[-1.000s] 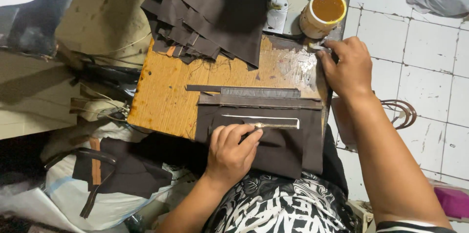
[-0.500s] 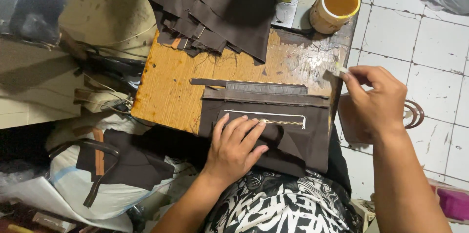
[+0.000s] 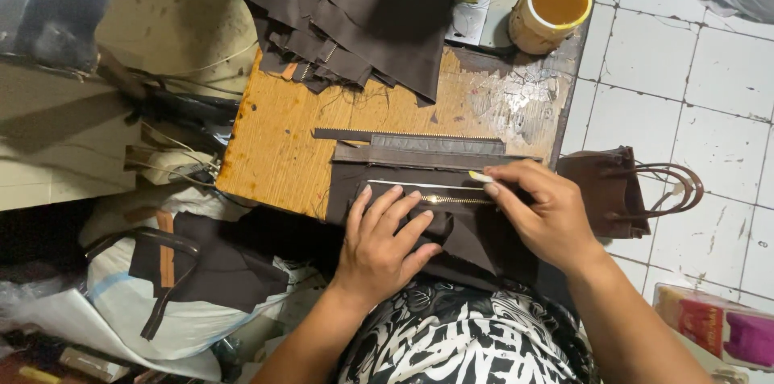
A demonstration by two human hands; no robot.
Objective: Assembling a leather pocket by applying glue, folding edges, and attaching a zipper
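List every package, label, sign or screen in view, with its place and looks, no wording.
Clear plastic packet: on the tiled floor at bottom right, flat, with red and pink contents.
Round tin: at the bench's far right corner, open, cream wall, amber-brown liquid inside.
No signs or screens show.

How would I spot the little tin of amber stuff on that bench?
Start at the worn orange wooden board in the middle, then follow its far edge to the right corner, beyond the pile of dark brown fabric pieces. There stands a small round open can with a cream wall. It alone holds glossy amber liquid; everything nearby is flat brown material.
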